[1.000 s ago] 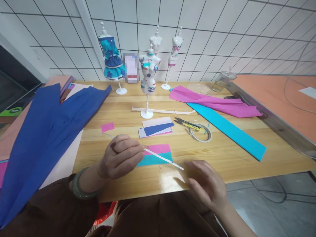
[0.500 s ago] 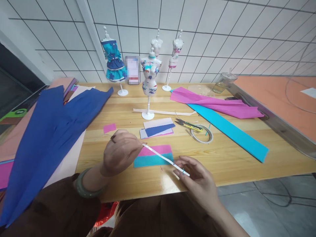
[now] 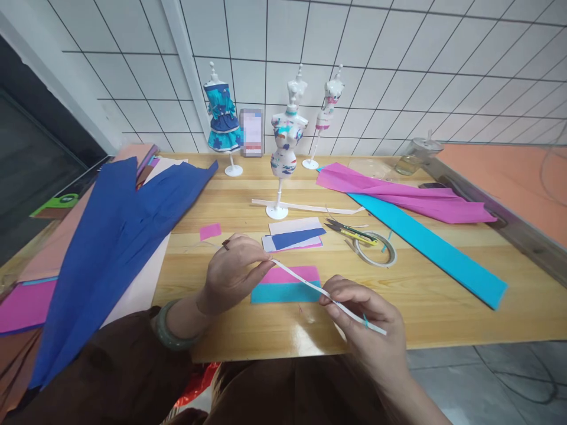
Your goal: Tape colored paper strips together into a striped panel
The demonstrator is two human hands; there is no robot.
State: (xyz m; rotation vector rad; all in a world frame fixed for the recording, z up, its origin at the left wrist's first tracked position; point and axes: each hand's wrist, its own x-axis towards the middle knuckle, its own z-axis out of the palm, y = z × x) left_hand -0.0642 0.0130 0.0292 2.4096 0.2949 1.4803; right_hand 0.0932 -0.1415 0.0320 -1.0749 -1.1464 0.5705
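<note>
A narrow white strip is stretched between both hands above the table. My left hand pinches its far end, and my right hand pinches it farther along, with the loose end lying over the palm. A small teal scrap clings near that loose end. Beneath the strip lies a pink and teal paper piece. Just beyond it are stacked blue, white and pink paper strips. Scissors rest against a roll of tape to the right.
A paint-marked mini dress form stands mid-table, with another in a blue dress and two more behind. Dark blue paper covers the left side. Magenta paper and a turquoise strip lie right, near a glass jar.
My right hand has moved along the strip toward my left hand, leaving a longer loose end past its fingers. The whole view has shifted slightly.
</note>
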